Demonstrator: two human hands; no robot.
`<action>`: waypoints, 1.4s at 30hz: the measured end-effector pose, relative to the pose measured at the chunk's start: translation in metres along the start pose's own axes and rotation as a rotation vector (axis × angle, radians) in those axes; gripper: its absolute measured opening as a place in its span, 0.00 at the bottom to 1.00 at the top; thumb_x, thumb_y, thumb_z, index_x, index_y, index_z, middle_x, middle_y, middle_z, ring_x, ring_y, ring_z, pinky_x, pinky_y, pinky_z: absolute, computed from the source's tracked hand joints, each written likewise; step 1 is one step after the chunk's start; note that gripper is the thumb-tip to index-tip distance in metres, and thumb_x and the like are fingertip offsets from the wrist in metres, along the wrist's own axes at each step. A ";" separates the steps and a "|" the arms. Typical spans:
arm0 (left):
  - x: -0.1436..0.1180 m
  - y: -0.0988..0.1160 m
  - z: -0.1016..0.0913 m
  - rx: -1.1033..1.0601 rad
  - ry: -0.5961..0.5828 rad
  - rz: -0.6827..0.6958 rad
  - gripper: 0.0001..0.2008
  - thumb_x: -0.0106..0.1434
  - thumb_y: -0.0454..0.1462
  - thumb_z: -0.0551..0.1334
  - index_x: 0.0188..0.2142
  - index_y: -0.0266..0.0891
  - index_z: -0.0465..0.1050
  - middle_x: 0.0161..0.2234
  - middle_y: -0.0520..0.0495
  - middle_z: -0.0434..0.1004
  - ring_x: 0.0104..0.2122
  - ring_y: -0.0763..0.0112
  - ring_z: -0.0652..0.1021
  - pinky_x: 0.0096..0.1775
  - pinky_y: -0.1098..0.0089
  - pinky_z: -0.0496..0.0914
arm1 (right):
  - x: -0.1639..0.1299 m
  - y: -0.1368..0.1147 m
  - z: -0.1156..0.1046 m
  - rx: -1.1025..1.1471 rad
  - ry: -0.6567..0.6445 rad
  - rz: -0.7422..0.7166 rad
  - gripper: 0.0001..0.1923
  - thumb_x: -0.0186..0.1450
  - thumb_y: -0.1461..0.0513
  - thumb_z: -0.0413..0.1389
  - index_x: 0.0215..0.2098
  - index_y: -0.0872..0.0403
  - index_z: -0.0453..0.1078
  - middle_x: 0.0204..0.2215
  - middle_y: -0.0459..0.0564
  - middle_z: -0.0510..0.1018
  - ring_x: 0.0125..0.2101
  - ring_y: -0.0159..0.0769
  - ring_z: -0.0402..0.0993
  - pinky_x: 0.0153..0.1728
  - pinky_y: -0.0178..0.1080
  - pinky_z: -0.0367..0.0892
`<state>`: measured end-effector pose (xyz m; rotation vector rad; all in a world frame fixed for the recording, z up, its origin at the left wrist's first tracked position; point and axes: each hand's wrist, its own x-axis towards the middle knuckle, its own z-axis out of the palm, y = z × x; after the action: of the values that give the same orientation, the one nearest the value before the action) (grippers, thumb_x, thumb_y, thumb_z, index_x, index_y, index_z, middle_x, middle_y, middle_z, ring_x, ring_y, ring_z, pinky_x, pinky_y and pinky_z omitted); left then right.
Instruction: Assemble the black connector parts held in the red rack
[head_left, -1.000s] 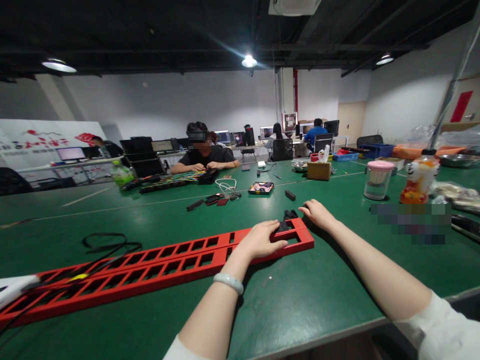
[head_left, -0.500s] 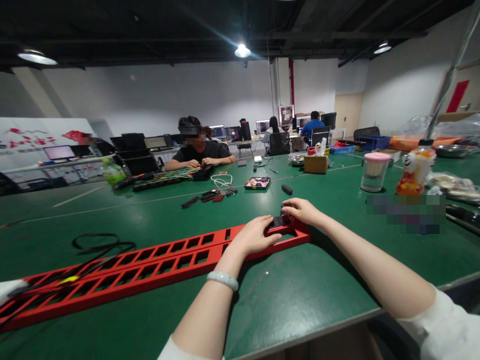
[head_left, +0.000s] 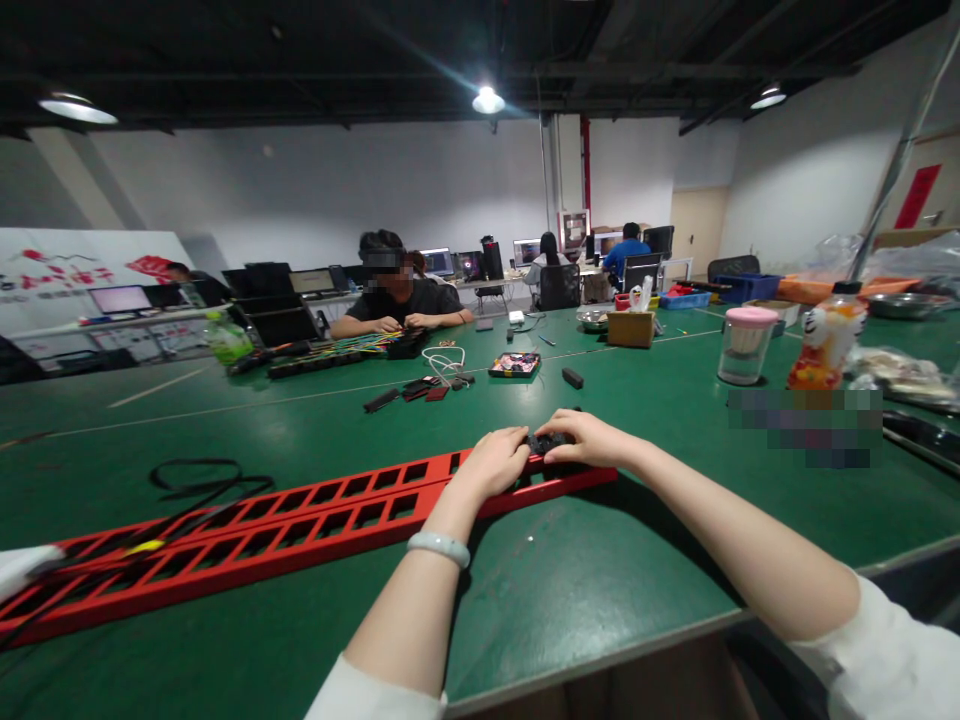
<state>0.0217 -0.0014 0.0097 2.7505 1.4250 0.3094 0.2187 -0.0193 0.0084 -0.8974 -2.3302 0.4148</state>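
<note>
A long red slotted rail [head_left: 300, 520] lies across the green table [head_left: 600, 580] from the left edge to the middle. At its right end sits a small black part [head_left: 546, 442]. My left hand [head_left: 491, 462] rests on the rail and its fingers grip the black part from the left. My right hand [head_left: 592, 440] grips the same part from the right, fingers curled over it. Both hands meet over the rail's end.
A black cable loop [head_left: 202, 480] lies left of the rail. Small black and red parts [head_left: 420, 392], a tray [head_left: 514, 365] and a black block [head_left: 573, 377] lie beyond. A pink-lidded jar [head_left: 745, 345] and a bottle [head_left: 821, 340] stand right. A person [head_left: 397, 295] works opposite.
My right hand came back from the loose parts beyond the rail onto the black part at the rail's end. My left hand slid closer, and both now hold it.
</note>
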 end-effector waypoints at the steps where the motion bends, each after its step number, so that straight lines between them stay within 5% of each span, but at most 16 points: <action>1: 0.001 -0.003 0.001 0.007 -0.011 -0.017 0.22 0.60 0.39 0.44 0.52 0.36 0.62 0.53 0.45 0.62 0.52 0.66 0.63 0.53 0.69 0.54 | 0.000 -0.002 0.001 -0.003 -0.013 -0.018 0.22 0.56 0.54 0.55 0.46 0.54 0.67 0.38 0.52 0.69 0.38 0.35 0.67 0.41 0.37 0.62; 18: -0.012 -0.037 -0.016 -0.060 -0.213 -0.180 0.28 0.55 0.52 0.50 0.53 0.47 0.59 0.55 0.49 0.60 0.53 0.60 0.63 0.51 0.66 0.55 | 0.000 -0.030 0.034 -0.159 0.053 0.006 0.22 0.56 0.53 0.55 0.47 0.53 0.65 0.41 0.53 0.72 0.41 0.38 0.66 0.41 0.40 0.61; 34: -0.012 -0.033 -0.018 -0.027 -0.299 -0.180 0.30 0.57 0.55 0.46 0.56 0.47 0.55 0.57 0.47 0.55 0.55 0.58 0.59 0.52 0.61 0.53 | 0.000 -0.034 0.042 -0.270 0.075 0.025 0.15 0.56 0.51 0.53 0.32 0.54 0.70 0.27 0.50 0.72 0.30 0.35 0.62 0.29 0.35 0.59; 42: -0.012 -0.031 -0.019 -0.013 -0.298 -0.179 0.31 0.56 0.56 0.45 0.56 0.47 0.55 0.57 0.46 0.56 0.54 0.55 0.59 0.52 0.57 0.53 | -0.001 -0.032 0.045 -0.274 0.093 0.034 0.14 0.56 0.52 0.54 0.33 0.54 0.70 0.28 0.50 0.73 0.31 0.35 0.61 0.30 0.35 0.58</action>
<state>-0.0133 0.0061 0.0225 2.5004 1.5599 -0.0923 0.1752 -0.0459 -0.0113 -1.0613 -2.3228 0.0648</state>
